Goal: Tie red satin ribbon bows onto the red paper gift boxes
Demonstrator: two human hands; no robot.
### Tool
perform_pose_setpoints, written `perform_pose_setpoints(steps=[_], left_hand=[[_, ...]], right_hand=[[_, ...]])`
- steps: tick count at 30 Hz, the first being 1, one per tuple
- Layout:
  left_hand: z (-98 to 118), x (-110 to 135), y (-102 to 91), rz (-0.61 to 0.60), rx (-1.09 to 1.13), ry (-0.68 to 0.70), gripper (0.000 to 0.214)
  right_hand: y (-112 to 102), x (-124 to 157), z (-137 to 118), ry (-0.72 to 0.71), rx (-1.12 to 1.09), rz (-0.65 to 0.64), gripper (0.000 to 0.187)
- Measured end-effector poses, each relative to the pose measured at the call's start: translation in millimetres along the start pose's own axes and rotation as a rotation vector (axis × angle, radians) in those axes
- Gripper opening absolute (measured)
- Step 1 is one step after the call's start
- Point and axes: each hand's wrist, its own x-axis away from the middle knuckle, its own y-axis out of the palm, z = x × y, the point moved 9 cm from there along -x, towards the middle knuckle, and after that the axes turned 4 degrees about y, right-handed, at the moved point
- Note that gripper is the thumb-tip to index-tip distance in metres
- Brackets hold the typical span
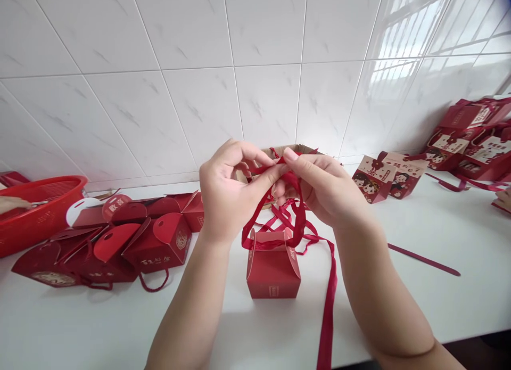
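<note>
1. Left hand (229,191): fingers pinching red ribbon (300,223), thumb toward the right hand.
2. Right hand (331,186): fingers pinching the same ribbon, tips right next to the left hand's; the two thumbs nearly meet.
3. Ribbon hangs as a loop below both hands, down to the top flaps of the small red box (273,274); threaded or only laid across, can't tell. Long tail runs right of the box to about the near edge.
4. Small red box: upright on the white tabletop (99,327), below the hands, between back and near edges.
5. Open cardboard carton (301,148) behind the hands, by the back edge, partly hidden; ribbon lengths lie in front of it.
6. Left side: cluster of red boxes (159,247), some with cord handles; red plastic basket (40,221) beyond, a co-worker's hand (14,204) at it.
7. Right side: two patterned boxes (375,181) near the back edge, stacked boxes (465,141) farther right, dark red strap (423,259) nearer the near edge.
</note>
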Motion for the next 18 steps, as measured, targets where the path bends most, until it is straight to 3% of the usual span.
perform_pose_setpoints(steps=[3, 9, 15, 18], left_hand=[[7.9, 0.2, -0.5, -0.025, -0.063, 0.092, 0.016], [12.8, 0.3, -8.1, -0.042, -0.089, 0.043, 0.010], [28.4, 4.2, 3.4, -0.282, -0.351, 0.209, 0.014], [32.0, 7.2, 2.1, -0.293, -0.464, 0.272, 0.017]], right_hand=[[-1.2, -1.4, 0.6, 0.003, 0.001, -0.003, 0.042], [-8.0, -0.8, -1.7, -0.021, 0.054, 0.046, 0.043], [-11.5, -1.5, 1.4, -0.015, 0.058, 0.057, 0.044], [-9.0, -4.0, 6.1, 0.016, 0.019, -0.005, 0.042]])
